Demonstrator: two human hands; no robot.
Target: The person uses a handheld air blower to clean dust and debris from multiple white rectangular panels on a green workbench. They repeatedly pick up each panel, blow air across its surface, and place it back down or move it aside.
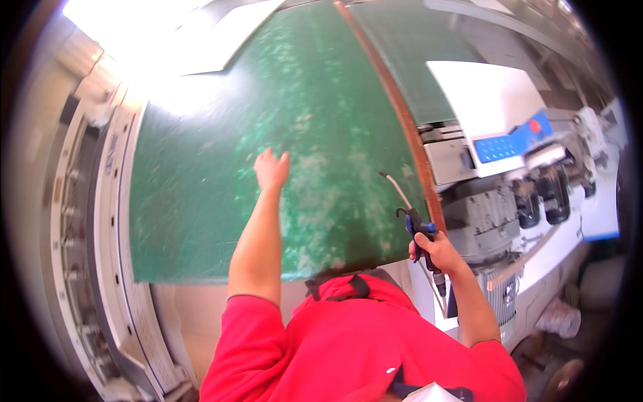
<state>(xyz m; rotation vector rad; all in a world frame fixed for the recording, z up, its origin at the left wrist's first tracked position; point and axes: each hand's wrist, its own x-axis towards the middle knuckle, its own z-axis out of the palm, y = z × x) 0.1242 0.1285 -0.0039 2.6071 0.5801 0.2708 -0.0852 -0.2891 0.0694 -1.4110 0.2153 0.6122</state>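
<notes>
A person in a red short-sleeved shirt stands at a large, worn green work surface with pale scuffed patches, seen from above through a curved fisheye view. The left hand reaches far forward and lies flat on the green surface, fingers close together and extended, palm down, pinching nothing. The right hand is wrapped in a closed fist around the blue and black handle of an air blow gun, near the surface's right edge; its thin, bent metal nozzle points up and forward over the green surface, and a hose runs down from the handle below the hand. Judging by this pose, the work in hand looks like clearing dust from the surface, with the left hand feeling or bracing while the right aims the nozzle; a next move would seem to call for a steady squeeze of the trigger and a sweep of the nozzle across the scuffed patches. A brown wooden strip edges the surface on the right. Beyond it sits a grey machine with a white housing and a blue control panel carrying a red button. A white perforated frame curves along the left side. No containers are visible, so none can be described.
</notes>
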